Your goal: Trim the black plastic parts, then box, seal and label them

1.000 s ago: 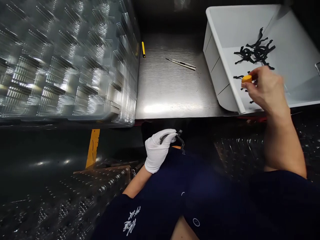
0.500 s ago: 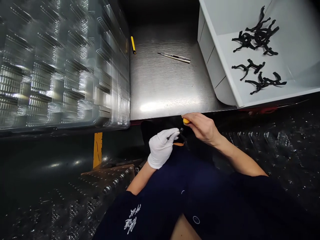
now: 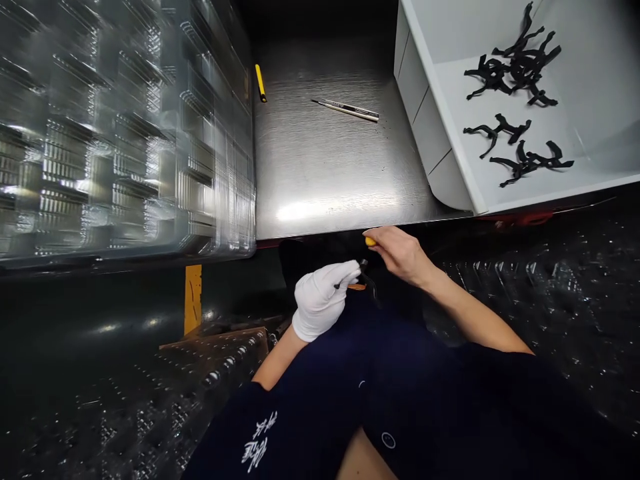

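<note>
My left hand (image 3: 320,300), in a white glove, pinches a black branched part (image 3: 370,281) in front of the bench edge. One arm of that part hangs to the right of the fingertips, and the glove hides much of it. Up and to the right is my right hand (image 3: 400,253), bare, closed around a yellow object (image 3: 370,241). Only a rounded yellow end shows between thumb and fingers, a short gap away from the black part. Similar black branched parts (image 3: 533,160) lie in a white bin (image 3: 453,133) at the right.
Stacked clear plastic trays (image 3: 215,200) stand at the left of the metal bench (image 3: 320,173). A yellow-and-black cutter (image 3: 261,83) and two thin pen-like tools (image 3: 347,110) lie on the bench. A yellow post (image 3: 193,300) is below the trays.
My left hand has shifted slightly down and the black part has turned a little, its hanging arm now showing more. My right hand keeps the yellow object. The view has moved slightly.
</note>
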A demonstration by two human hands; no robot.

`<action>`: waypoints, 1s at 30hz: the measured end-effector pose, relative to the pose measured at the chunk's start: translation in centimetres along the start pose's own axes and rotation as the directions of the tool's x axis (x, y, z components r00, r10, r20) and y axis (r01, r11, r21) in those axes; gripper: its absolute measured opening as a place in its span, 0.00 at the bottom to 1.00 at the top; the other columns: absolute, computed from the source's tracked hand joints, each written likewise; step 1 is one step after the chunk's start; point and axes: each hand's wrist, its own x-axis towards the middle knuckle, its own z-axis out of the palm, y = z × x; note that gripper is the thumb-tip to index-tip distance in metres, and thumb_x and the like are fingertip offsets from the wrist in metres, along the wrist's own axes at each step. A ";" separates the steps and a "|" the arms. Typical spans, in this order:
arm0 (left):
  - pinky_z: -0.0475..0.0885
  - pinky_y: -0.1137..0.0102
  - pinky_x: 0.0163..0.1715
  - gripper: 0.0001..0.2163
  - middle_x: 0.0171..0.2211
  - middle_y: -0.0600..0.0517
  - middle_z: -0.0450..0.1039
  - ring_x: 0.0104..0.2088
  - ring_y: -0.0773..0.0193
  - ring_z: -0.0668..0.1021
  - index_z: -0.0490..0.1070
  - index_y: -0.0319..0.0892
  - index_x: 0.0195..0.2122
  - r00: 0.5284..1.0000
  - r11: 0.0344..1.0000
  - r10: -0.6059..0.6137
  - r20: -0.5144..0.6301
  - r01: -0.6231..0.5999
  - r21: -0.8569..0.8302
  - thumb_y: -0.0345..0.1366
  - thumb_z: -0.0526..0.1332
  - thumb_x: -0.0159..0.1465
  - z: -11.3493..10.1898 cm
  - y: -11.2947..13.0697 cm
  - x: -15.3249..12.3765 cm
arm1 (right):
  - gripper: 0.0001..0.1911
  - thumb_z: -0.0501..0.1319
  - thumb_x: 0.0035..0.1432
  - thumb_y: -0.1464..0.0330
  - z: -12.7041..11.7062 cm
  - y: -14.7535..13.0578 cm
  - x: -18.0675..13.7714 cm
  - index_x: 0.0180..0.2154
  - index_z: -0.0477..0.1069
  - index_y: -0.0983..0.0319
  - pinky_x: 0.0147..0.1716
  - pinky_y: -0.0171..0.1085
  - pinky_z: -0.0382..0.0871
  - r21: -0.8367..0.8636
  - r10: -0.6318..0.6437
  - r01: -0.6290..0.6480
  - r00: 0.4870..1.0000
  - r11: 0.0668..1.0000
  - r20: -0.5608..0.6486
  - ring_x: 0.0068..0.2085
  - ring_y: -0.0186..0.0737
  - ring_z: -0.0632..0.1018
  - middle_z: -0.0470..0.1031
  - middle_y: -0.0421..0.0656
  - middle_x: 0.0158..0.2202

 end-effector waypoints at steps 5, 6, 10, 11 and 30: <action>0.82 0.75 0.33 0.06 0.34 0.54 0.84 0.27 0.66 0.84 0.82 0.44 0.40 0.998 0.998 -0.056 -0.013 0.056 -0.020 0.38 0.66 0.69 -0.3 0.3 0.1 | 0.14 0.59 0.70 0.66 -1.2 -0.5 0.3 0.54 0.74 0.59 0.47 0.41 0.81 0.062 0.150 -0.149 0.989 0.987 -0.017 0.44 0.42 0.83 0.83 0.46 0.44; 0.81 0.75 0.33 0.06 0.34 0.54 0.84 0.27 0.67 0.84 0.82 0.44 0.40 0.998 0.998 -0.063 -0.017 0.062 -0.015 0.38 0.66 0.69 -0.3 0.2 0.2 | 0.14 0.58 0.70 0.66 -1.4 -1.1 0.4 0.55 0.73 0.59 0.47 0.41 0.81 0.097 0.135 -0.134 0.991 0.986 -0.013 0.44 0.42 0.83 0.83 0.46 0.45; 0.82 0.74 0.36 0.06 0.36 0.52 0.84 0.30 0.65 0.85 0.82 0.44 0.42 0.999 0.997 0.033 0.015 -0.034 0.070 0.37 0.65 0.70 -0.1 -0.4 0.0 | 0.15 0.57 0.71 0.70 -1.2 -2.2 0.6 0.57 0.71 0.61 0.50 0.42 0.81 0.168 -0.077 0.070 0.996 0.983 0.037 0.48 0.43 0.83 0.82 0.48 0.47; 0.82 0.74 0.37 0.06 0.36 0.52 0.85 0.31 0.64 0.85 0.82 0.43 0.42 0.996 0.992 0.081 0.024 -0.083 0.093 0.36 0.65 0.70 0.0 -0.6 0.0 | 0.15 0.57 0.70 0.71 -1.1 -2.1 0.7 0.56 0.72 0.62 0.49 0.43 0.81 0.141 -0.124 0.117 0.991 0.983 0.041 0.48 0.44 0.83 0.82 0.49 0.47; 0.82 0.74 0.36 0.05 0.36 0.52 0.84 0.30 0.65 0.85 0.81 0.43 0.40 0.999 0.999 0.054 0.007 -0.054 0.010 0.35 0.65 0.70 0.6 -1.2 -0.2 | 0.14 0.57 0.70 0.70 -0.5 -1.0 0.0 0.55 0.73 0.61 0.46 0.44 0.81 0.008 -0.071 0.072 0.997 0.997 -0.035 0.45 0.44 0.83 0.83 0.48 0.44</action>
